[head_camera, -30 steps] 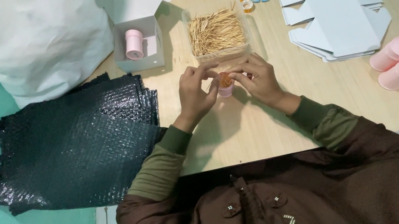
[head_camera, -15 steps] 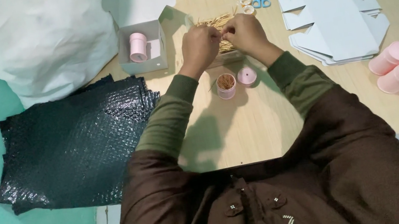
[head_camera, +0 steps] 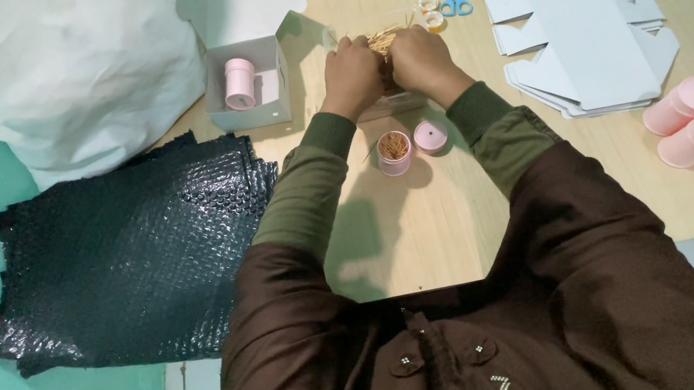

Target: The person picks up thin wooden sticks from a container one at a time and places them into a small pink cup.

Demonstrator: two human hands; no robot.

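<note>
Both hands bunched over a heap of thin wooden sticks at the far middle of the pale wooden surface (head_camera: 427, 238).

The left hand (head_camera: 352, 75) and right hand (head_camera: 422, 63) sit knuckle to knuckle, fingers curled down and clenched into the sticks (head_camera: 383, 37), whose straw-coloured ends fan out away from the person. Just nearer stands a small pink cylindrical container (head_camera: 394, 152), upright, mouth open, packed with sticks standing on end; its round pink lid (head_camera: 430, 136) lies flat beside it. To the left, an open grey card box (head_camera: 247, 49) holds another pink tube; black bubble wrap (head_camera: 127, 255) lies crinkled and glossy.
</note>
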